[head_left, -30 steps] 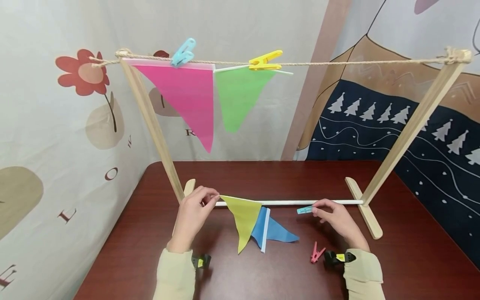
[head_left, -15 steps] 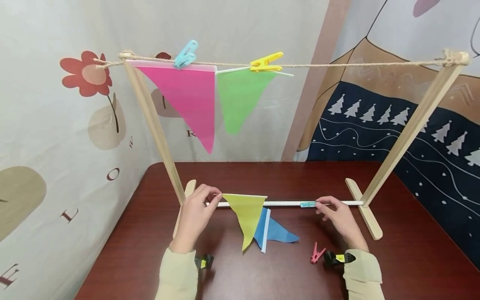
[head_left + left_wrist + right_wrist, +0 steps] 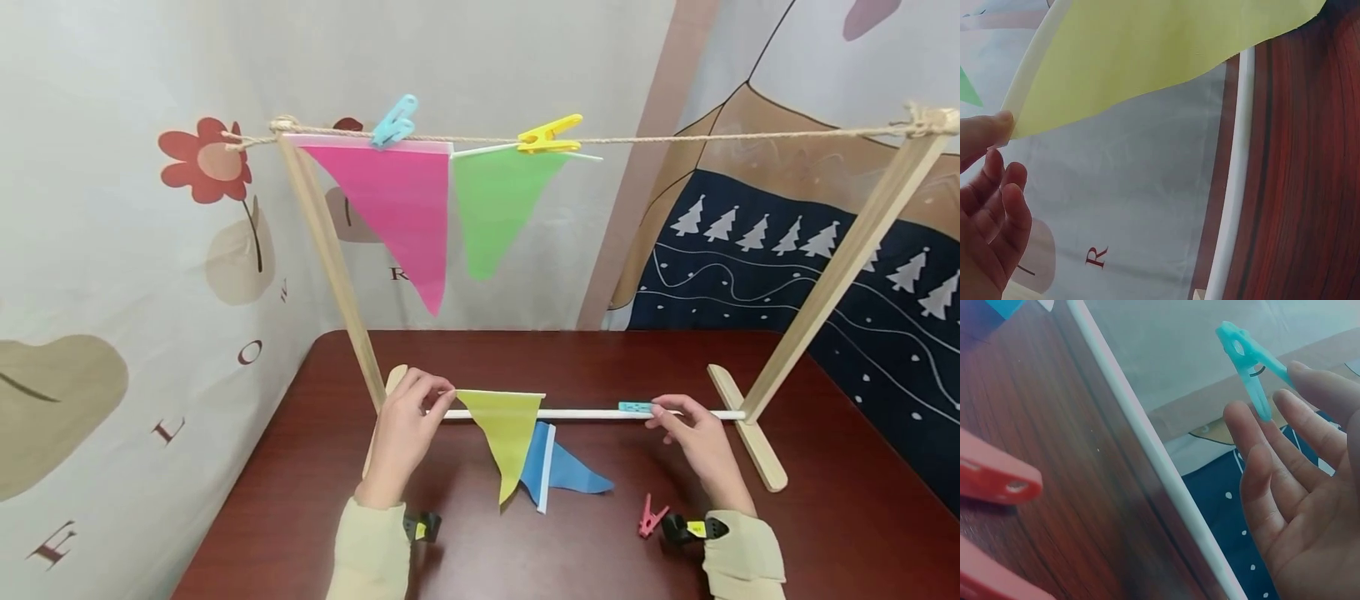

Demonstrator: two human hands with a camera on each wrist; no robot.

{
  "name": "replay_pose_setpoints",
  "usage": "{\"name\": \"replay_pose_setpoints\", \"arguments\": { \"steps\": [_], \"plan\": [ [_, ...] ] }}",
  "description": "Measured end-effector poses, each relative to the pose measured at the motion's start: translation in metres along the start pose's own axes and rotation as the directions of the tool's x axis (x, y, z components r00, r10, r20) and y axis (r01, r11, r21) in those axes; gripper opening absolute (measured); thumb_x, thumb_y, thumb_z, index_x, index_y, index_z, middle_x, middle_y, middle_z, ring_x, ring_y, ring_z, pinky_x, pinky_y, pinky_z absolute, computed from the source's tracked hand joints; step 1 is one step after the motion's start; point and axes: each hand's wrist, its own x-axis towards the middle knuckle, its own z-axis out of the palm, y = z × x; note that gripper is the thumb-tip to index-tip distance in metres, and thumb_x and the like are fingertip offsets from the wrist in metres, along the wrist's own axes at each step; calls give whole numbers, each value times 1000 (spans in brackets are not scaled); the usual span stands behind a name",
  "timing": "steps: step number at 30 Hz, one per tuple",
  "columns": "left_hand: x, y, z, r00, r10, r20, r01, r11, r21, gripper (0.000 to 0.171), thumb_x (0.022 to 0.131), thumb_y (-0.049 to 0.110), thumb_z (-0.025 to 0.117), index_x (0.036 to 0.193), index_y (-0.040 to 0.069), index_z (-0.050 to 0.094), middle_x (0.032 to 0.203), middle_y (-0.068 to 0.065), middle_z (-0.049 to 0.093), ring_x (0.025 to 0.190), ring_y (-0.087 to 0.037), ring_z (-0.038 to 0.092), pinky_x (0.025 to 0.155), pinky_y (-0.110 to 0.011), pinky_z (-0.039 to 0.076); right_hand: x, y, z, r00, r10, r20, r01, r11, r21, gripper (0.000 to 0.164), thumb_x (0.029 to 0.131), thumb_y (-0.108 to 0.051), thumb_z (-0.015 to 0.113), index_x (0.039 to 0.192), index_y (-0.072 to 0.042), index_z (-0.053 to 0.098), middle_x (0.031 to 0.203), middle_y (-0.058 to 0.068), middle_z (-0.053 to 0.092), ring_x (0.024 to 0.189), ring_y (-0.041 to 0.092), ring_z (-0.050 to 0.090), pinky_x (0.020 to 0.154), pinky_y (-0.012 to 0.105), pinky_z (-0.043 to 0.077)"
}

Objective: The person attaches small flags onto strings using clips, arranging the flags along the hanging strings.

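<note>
Partly hidden behind the yellow, white-edged triangular pennant (image 3: 506, 433), the blue triangular pennant (image 3: 576, 472) lies on the reddish-brown table (image 3: 285, 500); the left wrist view crops the yellow one. Near the white rod (image 3: 577, 414), the left hand (image 3: 405, 425) pinches the yellow pennant's upper corner, while the right hand (image 3: 697, 437) pinches a turquoise plastic clothespin (image 3: 634, 407), its other fingers loosely bent.

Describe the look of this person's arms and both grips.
The left sleeve and right sleeve are pale cream. A small black device with a yellow patch sits at the left wrist, a similar black unit at the right. The left grip and right grip are ungloved human hands.
</note>
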Motion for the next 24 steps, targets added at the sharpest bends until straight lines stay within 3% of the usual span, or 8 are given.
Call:
{"name": "replay_pose_setpoints", "arguments": {
  "steps": [7, 14, 24],
  "plan": [
    [1, -1, -1, 1000, -7, 1, 7, 1000, -1, 6, 81, 21, 66, 85, 22, 62, 83, 12, 48, 70, -6, 48, 59, -22, 41, 7, 9, 5, 998, -53, 32, 52, 998, 36, 39, 87, -36, 56, 113, -7, 55, 86, 10, 65, 85, 29, 58, 60, 27, 48],
    [0, -1, -1, 1000, -17, 19, 17, 1000, 19, 7, 79, 18, 68, 82, 20, 61, 84, 12, 49, 70, -7, 48, 60, -23, 42, 24, 51, 8, 999, -46, -15, 47, 993, 107, 45, 82, -49, 55, 113, -16, 56, 94, 8, 64, 86, 26, 60, 59, 28, 47],
    [-1, -5, 1, 999, -41, -27, 40, 998, -50, 5, 82, 24, 64, 83, 19, 62, 83, 14, 51, 71, -5, 47, 61, -21, 41, 16, 16, 2, 999, -37, 18, 36, 997, 67, 41, 86, -39, 55, 116, -11, 55, 98, 8, 62, 88, 25, 58, 61, 28, 47]
  ]
}}
